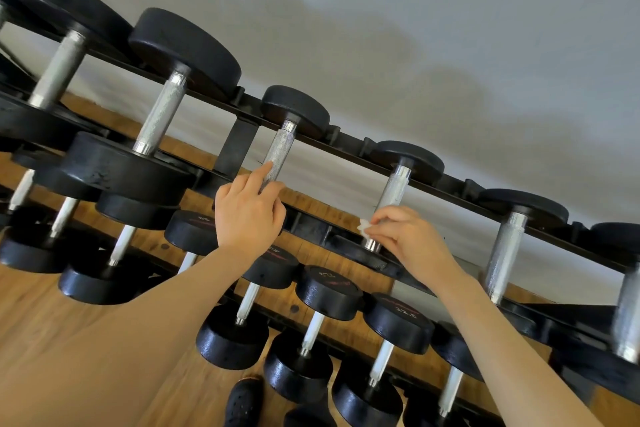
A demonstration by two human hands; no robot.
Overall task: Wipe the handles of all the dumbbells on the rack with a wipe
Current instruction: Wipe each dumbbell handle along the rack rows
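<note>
A black rack [349, 146] holds several black dumbbells with knurled steel handles on its top row. My left hand [247, 213] curls round the lower end of one handle [278, 156], its index finger lying up along the steel. My right hand [410, 239] pinches a small white wipe [364, 227] against the lower part of the neighbouring handle [394, 189] to the right. Both handles' lower ends are partly hidden by my hands.
More dumbbells sit further left [161, 114] and right [505, 253] on the top row. Smaller dumbbells [329, 291] fill the lower rows. A grey wall [415, 28] stands behind the rack, wooden floor [86, 357] lies below, and a black shoe [242, 402] shows at the bottom.
</note>
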